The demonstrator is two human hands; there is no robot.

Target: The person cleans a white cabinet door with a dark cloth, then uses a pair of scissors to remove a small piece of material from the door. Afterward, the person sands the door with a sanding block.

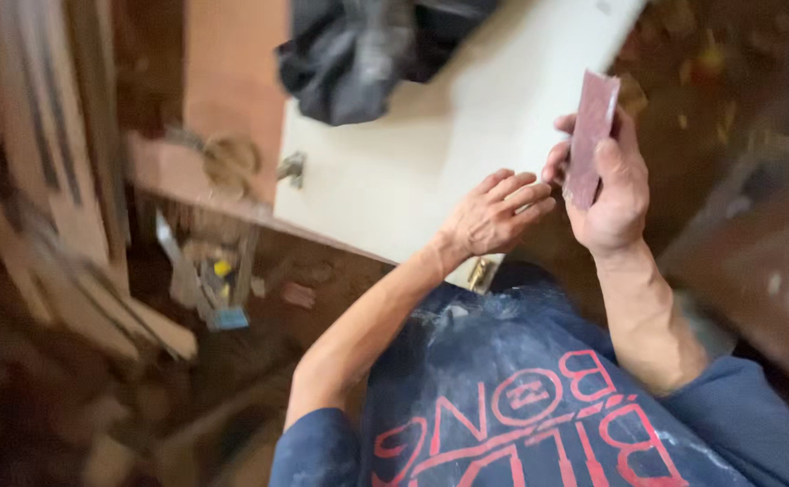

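Over the white board (412, 171), the right hand (613, 194) pinches sandpaper (591, 135); the left hand (494, 216) rests loosely curled, empty.

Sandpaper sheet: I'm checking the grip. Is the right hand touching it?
Touching. The head view shows the right hand wrapped around the reddish sandpaper sheet, thumb pressed across its face.

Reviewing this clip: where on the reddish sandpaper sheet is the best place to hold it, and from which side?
Probably the lower half of the sandpaper sheet, gripped from its right edge, as the right hand does with thumb across the face. The sheet is thin, flat and upright, so pinching face to back suits it. The left hand rests on the pale board.
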